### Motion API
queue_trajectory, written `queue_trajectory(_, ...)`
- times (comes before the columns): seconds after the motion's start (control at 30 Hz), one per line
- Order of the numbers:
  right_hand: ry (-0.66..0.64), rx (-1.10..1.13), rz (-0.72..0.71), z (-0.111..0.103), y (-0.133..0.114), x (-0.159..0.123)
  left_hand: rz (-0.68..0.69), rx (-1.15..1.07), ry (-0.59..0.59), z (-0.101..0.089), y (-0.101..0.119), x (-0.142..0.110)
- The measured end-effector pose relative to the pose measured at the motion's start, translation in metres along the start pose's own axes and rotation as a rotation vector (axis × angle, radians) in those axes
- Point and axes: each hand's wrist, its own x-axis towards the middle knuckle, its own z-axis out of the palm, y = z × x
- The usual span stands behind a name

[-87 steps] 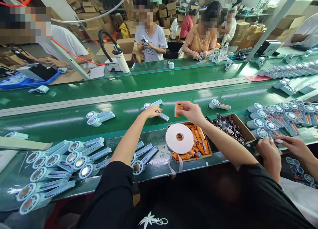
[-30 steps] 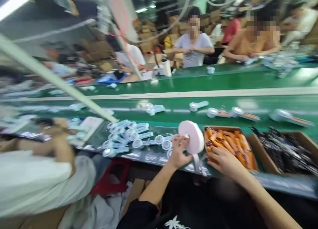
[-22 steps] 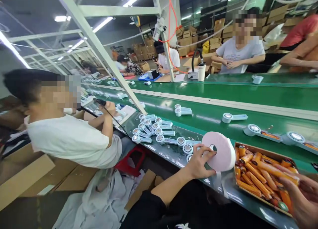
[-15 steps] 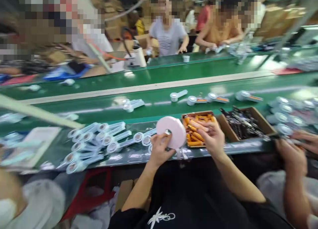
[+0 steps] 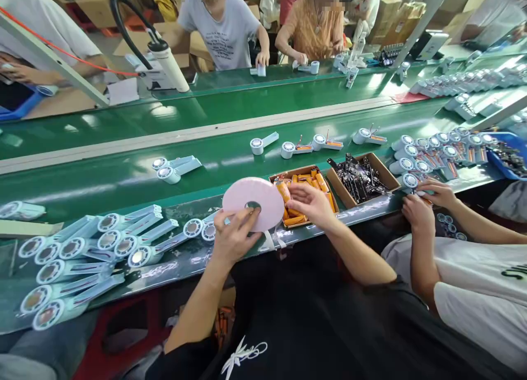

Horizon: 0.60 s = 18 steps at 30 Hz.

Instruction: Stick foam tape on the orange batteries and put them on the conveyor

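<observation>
My left hand grips a wide, pale pink tape roll, with fingers at its centre hole. A loose white tape end hangs below the roll. My right hand pinches an orange battery cell at the roll's right edge, above a cardboard box of similar orange cells. Left of the roll, pale blue handheld fan bodies lie in a group along the near ledge, their handles pointing right. Part of the roll hides the fans just behind it.
A second carton of black parts stands right of the cells. More fan bodies rest on the green conveyor. At right, a co-worker's hands hold a part near grouped fans. Other people sit across the line.
The view has swung right and steadied, so the near things appear further left. The tape roll stays in my left hand and the orange cell in my right, now closer to the roll.
</observation>
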Motion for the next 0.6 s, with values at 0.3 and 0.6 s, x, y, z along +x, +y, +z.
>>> queue_trajectory(0.3,0.242,0.132,-0.116,0.003,-0.007,0.01,-0.07,-0.012,0.063,0.006,0.036,0.013)
queue_trajectory(0.6,0.485,-0.049,-0.403,-0.109,-0.062,0.053,0.059,-0.4,-0.506,0.043,0.019,0.075)
